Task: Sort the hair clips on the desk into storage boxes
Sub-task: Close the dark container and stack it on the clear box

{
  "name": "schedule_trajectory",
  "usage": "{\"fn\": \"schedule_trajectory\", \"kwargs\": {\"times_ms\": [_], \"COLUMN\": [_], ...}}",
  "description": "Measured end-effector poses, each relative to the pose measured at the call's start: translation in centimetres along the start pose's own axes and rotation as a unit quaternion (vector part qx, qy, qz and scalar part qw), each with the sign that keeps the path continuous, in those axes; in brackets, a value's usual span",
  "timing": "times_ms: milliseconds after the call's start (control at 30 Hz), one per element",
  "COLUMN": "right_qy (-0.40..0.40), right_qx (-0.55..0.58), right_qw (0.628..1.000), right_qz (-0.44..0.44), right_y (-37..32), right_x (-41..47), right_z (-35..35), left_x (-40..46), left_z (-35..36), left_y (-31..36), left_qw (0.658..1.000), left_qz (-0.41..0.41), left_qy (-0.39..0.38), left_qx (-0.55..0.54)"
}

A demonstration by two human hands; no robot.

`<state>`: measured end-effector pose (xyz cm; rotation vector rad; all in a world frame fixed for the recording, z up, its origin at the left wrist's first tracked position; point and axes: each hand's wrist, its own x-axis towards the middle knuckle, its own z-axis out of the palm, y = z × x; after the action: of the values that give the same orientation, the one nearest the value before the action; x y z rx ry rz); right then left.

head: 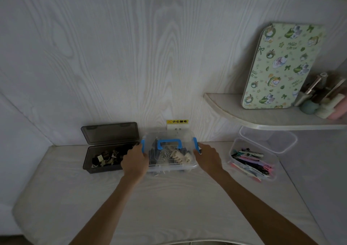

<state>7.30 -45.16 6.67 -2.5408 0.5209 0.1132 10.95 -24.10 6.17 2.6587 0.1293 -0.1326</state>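
against the desk's (169, 203) back edge, the clear storage box (170, 167) sits between both hands; left hand (134, 163) and right hand (207, 157) curl onto its blue side latches, likely to snap the lid shut. grey box (105, 162) left, open tub of clips (251, 162) right. pale woodgrain wall, corner shelf.
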Motion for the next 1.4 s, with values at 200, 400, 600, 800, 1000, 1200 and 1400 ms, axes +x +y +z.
{"fn": "schedule_trajectory", "kwargs": {"times_ms": [200, 400, 600, 800, 1000, 1200, 1400], "right_qy": [0.012, 0.026, 0.043, 0.087, 0.066, -0.027, 0.025], "right_qx": [0.005, -0.018, 0.004, 0.023, -0.04, -0.146, -0.2], "right_qw": [1.0, 0.999, 0.999, 0.981, 0.947, 0.935, 0.908], "right_qz": [-0.001, 0.024, 0.017, -0.17, -0.311, -0.321, -0.367], "right_y": [-0.1, -0.6, -1.5, -6.0, -13.7, -16.9, -18.0], "right_x": [-0.1, -0.6, -1.0, -1.8, -0.3, 2.7, 3.3], "right_z": [0.2, 1.6, 2.0, 2.6, 4.4, 5.8, 7.1], "left_x": [0.0, 0.2, 0.6, 2.4, 5.2, 7.1, 7.8], "left_z": [-0.3, 0.1, -1.0, -5.2, -8.4, -8.6, -9.0], "left_y": [0.9, -0.8, -4.8, -9.1, -11.3, -12.2, -13.5], "left_qw": [1.0, 0.998, 0.989, 0.979, 0.981, 0.985, 0.961], "left_qz": [-0.026, -0.007, 0.05, 0.094, 0.126, 0.151, 0.216], "left_qy": [0.009, -0.023, 0.039, 0.166, 0.146, 0.064, 0.117], "left_qx": [0.01, -0.052, -0.136, -0.076, -0.011, 0.053, 0.125]}}
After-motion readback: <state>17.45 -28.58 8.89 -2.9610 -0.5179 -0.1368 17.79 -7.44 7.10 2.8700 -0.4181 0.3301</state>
